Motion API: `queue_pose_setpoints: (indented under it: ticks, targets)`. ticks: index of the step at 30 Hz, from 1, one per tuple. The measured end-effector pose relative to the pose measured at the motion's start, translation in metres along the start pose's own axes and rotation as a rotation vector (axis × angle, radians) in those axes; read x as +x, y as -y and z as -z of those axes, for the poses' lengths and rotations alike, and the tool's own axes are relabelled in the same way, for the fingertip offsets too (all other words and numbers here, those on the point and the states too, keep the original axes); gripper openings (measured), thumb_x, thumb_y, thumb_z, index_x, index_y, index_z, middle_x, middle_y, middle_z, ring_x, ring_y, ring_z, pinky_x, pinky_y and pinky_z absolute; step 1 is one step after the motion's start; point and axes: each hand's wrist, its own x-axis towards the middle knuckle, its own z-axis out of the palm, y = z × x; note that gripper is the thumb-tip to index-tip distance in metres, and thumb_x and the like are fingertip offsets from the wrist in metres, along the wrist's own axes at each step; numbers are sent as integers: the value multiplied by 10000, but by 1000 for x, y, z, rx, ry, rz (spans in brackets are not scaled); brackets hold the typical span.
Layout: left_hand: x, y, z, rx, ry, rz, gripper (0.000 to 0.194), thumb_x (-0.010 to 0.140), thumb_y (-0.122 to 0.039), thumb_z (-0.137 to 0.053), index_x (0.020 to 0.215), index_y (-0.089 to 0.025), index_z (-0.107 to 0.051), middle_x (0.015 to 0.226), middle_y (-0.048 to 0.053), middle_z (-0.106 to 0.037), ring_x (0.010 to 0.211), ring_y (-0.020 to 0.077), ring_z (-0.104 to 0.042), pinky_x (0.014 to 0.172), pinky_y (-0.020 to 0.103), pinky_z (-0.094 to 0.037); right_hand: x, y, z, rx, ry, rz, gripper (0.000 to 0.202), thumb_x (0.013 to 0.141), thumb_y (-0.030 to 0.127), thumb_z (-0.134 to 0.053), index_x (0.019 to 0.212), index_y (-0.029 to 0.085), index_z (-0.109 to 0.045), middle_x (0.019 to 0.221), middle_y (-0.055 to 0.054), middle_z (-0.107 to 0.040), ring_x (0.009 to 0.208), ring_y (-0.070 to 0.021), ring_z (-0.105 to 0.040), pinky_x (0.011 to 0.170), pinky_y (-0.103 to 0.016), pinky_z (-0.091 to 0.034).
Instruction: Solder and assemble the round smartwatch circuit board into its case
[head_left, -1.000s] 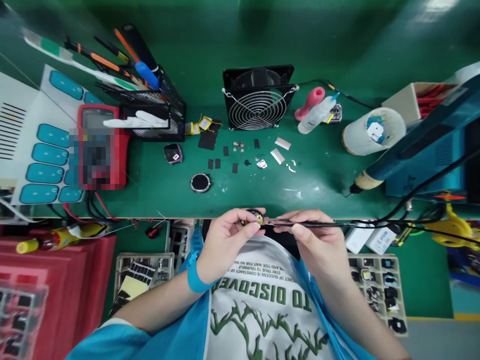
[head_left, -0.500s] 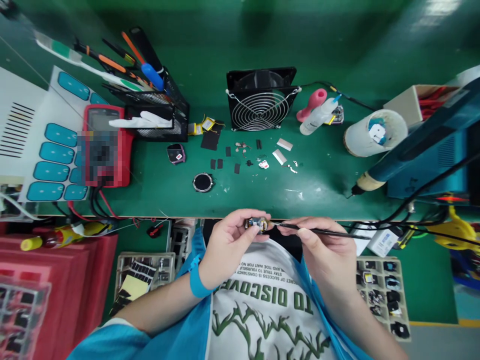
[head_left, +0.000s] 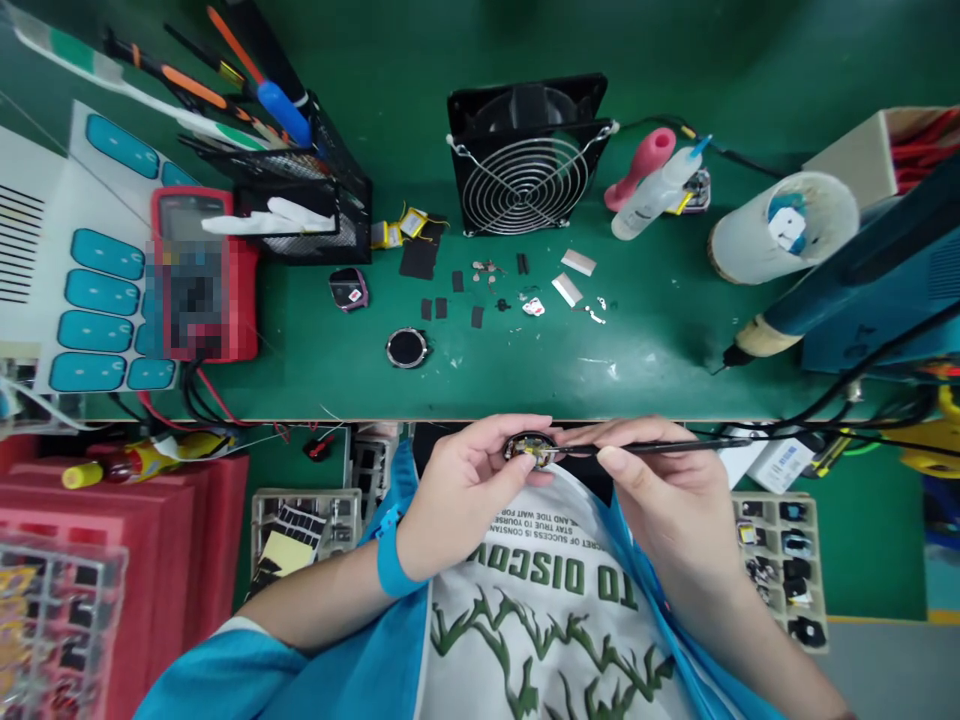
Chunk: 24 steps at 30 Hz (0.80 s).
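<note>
Near the bench's front edge, my left hand (head_left: pixel 469 485) grips a small round device (head_left: pixel 529 450) with its inner parts exposed, between thumb and fingers. My right hand (head_left: pixel 660 475) is closed around a thin black tool (head_left: pixel 645 447), whose metal tip reaches the open face of the device. Whether the tip touches a part is too small to tell. On the bench beyond lie a round watch (head_left: pixel 407 347), a square watch (head_left: pixel 349 289), small black pads (head_left: pixel 441 308) and silver-white strips (head_left: pixel 567 290).
A black fan (head_left: pixel 529 160) stands at the back centre. To the left are a red multimeter (head_left: pixel 166 345) and a mesh tool holder (head_left: pixel 352 215). On the right are a bottle (head_left: pixel 646 200), a white cup (head_left: pixel 742 240) and a blue handled tool (head_left: pixel 847 265) with cables.
The device in my left hand has turned, showing more of its round open face. The tool tip in my right hand has moved left, onto or over it. The view has shifted slightly.
</note>
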Motion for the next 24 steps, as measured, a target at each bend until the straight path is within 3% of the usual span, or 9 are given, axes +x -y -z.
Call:
queue_pose_setpoints:
  ticks: [12,24]
  targets:
    - [-1,-2,0,73,21,-11,258,903,-240,-749,1156,-201,-777,1151,72,-804,992,216,-792,860,308,-692,5,6,5,0,-7,-114,42,872,274,-823,894,256,-792,913,-30,-838,893,-218,-814,843,-350,-674]
    - [-1,-2,0,70,13,-18,255,896,-235,-759,1148,-209,-783,1161,72,-802,991,216,-792,861,321,-698,5,6,5,-12,-33,-124,51,855,278,-836,878,258,-795,890,-10,-834,850,-196,-809,820,-320,-676]
